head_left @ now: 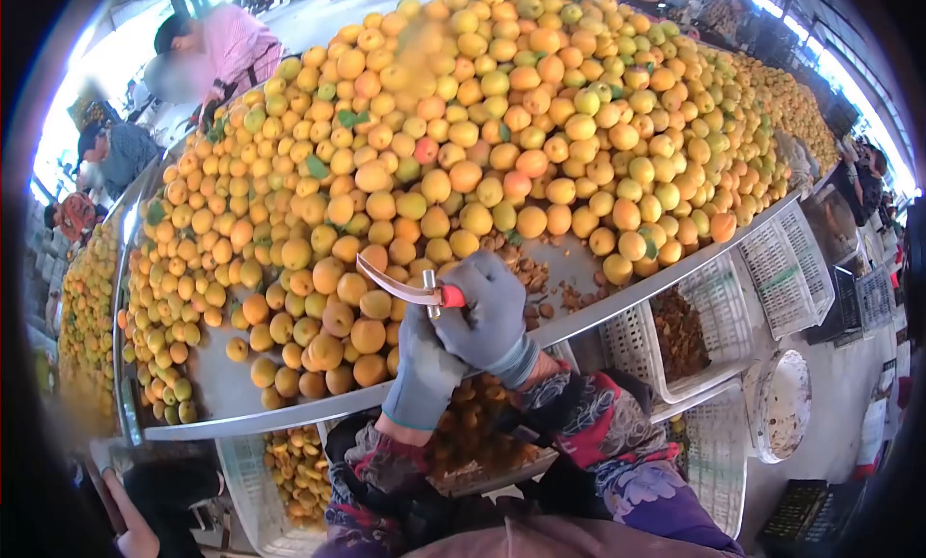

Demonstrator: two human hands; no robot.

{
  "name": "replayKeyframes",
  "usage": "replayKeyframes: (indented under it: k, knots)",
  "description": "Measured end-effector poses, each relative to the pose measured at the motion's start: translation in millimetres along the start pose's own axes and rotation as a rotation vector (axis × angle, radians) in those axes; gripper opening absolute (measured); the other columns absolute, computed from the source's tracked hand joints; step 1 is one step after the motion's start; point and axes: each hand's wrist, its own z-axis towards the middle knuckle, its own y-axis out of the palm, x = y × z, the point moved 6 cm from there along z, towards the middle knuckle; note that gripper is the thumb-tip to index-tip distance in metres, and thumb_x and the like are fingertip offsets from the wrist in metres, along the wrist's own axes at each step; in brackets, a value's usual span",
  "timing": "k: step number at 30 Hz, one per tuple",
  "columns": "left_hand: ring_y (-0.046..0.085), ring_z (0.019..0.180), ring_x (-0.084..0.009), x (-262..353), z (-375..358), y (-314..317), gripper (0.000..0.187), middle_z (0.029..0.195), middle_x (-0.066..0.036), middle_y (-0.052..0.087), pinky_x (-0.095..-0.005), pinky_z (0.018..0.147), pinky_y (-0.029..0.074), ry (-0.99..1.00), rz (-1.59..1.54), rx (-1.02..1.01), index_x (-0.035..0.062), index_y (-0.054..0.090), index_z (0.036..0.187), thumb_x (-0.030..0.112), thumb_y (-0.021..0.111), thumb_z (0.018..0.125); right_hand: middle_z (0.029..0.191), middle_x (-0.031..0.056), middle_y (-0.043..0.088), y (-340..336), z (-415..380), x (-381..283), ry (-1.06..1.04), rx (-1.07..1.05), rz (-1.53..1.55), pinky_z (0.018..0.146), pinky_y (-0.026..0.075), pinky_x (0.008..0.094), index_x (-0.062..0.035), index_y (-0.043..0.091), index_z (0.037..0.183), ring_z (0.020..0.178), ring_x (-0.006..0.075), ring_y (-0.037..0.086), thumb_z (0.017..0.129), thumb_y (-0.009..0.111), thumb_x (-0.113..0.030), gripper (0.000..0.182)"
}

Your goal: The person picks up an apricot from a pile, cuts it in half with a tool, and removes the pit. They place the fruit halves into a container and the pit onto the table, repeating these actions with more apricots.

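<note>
My right hand (492, 317), in a grey glove, grips a small knife (410, 288) with a red handle and a curved blade pointing left. My left hand (420, 370), also grey-gloved, is just below the blade with its back towards me. Its fingers are curled and what is inside them is hidden. Both hands hover over the front rim of a metal table (289, 418) heaped with several yellow-orange apricots (463, 153). The nearest fruit lies just left of the blade.
Brown pits (569, 293) lie on the table right of my hands. Below the rim are a white basket of pits (675, 336), a basket of apricot halves (289, 471) and a white bowl (781, 404). A person in pink (231, 47) works at the far side.
</note>
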Motion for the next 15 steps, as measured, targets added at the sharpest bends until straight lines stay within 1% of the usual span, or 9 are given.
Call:
replayKeyframes:
  k: [3, 4, 5, 7, 8, 9, 11, 13, 15]
  knots:
    - [0.059, 0.102, -0.0264, 6, 1, 9, 0.044, 0.111, -0.009, 0.058, -0.0462, 0.088, 0.049, 0.022, 0.085, 0.045, 0.0108, 0.052, 0.119, 0.045, 0.052, 0.091, 0.072, 0.0088, 0.056, 1, -1, 15, 0.009, 0.085, 0.216, 0.057, 0.044, 0.0338, -0.007, 0.06, 0.081, 0.063, 0.0251, 0.057, 0.074, 0.067, -0.014, 0.013]
    - [0.058, 0.104, -0.0252, 5, -11, 17, 0.042, 0.108, -0.008, 0.059, -0.045, 0.082, 0.051, -0.157, -0.033, -0.206, 0.0119, 0.053, 0.119, 0.044, 0.051, 0.092, 0.072, 0.0076, 0.059, 5, -4, 36, 0.318, 0.111, 0.509, 0.057, 0.045, 0.0307, -0.0053, 0.06, 0.081, 0.064, 0.0212, 0.059, 0.08, 0.065, -0.016, 0.012]
    - [0.058, 0.104, -0.0252, 6, -12, 13, 0.042, 0.108, -0.008, 0.059, -0.045, 0.082, 0.051, -0.153, -0.033, -0.194, 0.0119, 0.053, 0.119, 0.044, 0.051, 0.092, 0.072, 0.0064, 0.061, 12, -11, 50, 0.633, 0.132, 0.797, 0.058, 0.046, 0.0275, -0.0036, 0.06, 0.081, 0.065, 0.0173, 0.061, 0.085, 0.063, -0.017, 0.015]
    - [0.062, 0.092, -0.0206, 21, -1, 0, 0.051, 0.109, -0.01, 0.06, -0.0311, 0.067, 0.048, 0.148, 0.621, 0.018, 0.0089, 0.049, 0.125, 0.047, 0.046, 0.092, 0.075, 0.0073, 0.064, -4, 0, 48, 0.843, 0.062, 0.766, 0.065, 0.049, 0.0245, 0.0012, 0.058, 0.08, 0.07, 0.0133, 0.063, 0.096, 0.044, -0.021, 0.031]
    - [0.063, 0.084, -0.02, 16, -19, 28, 0.052, 0.105, -0.009, 0.061, -0.0289, 0.06, 0.044, -0.063, 0.26, 0.24, 0.0069, 0.047, 0.128, 0.046, 0.046, 0.093, 0.072, 0.0077, 0.062, -8, 2, 41, 0.808, 0.013, 0.708, 0.064, 0.049, 0.0245, 0.0011, 0.058, 0.081, 0.068, 0.0138, 0.062, 0.098, 0.037, -0.029, 0.041]
    - [0.063, 0.084, -0.02, 21, -17, 22, 0.052, 0.105, -0.009, 0.061, -0.0289, 0.06, 0.044, -0.067, 0.252, 0.254, 0.0069, 0.047, 0.128, 0.046, 0.046, 0.093, 0.072, 0.0077, 0.062, -14, -1, 41, 0.824, 0.007, 0.707, 0.064, 0.049, 0.0245, 0.0011, 0.058, 0.081, 0.068, 0.0138, 0.062, 0.098, 0.037, -0.029, 0.041]
    - [0.064, 0.085, -0.021, 31, -15, 25, 0.052, 0.105, -0.009, 0.061, -0.0281, 0.061, 0.045, -0.022, 0.34, -0.065, 0.004, 0.046, 0.128, 0.043, 0.046, 0.094, 0.072, 0.008, 0.061, -17, -9, 38, 0.843, -0.115, 0.764, 0.059, 0.048, 0.023, 0.0009, 0.058, 0.08, 0.064, 0.0132, 0.061, 0.099, 0.035, -0.029, 0.042]
    - [0.064, 0.085, -0.0224, 35, -18, 25, 0.049, 0.106, -0.01, 0.061, -0.0318, 0.062, 0.048, -0.004, 0.242, -0.081, 0.0016, 0.046, 0.127, 0.039, 0.046, 0.095, 0.072, 0.0089, 0.061, -17, -7, 23, 0.736, -0.152, 0.719, 0.052, 0.047, 0.0223, 0.0002, 0.058, 0.083, 0.059, 0.013, 0.06, 0.098, 0.037, -0.032, 0.041]
    - [0.064, 0.087, -0.0225, 36, -20, 27, 0.048, 0.106, -0.01, 0.061, -0.0346, 0.064, 0.051, 0.025, 0.267, -0.087, 0.0016, 0.046, 0.127, 0.037, 0.047, 0.095, 0.072, 0.01, 0.062, -13, -22, 23, 0.915, -0.177, 0.821, 0.048, 0.046, 0.0222, -0.0006, 0.057, 0.087, 0.058, 0.0134, 0.059, 0.098, 0.039, -0.035, 0.04]
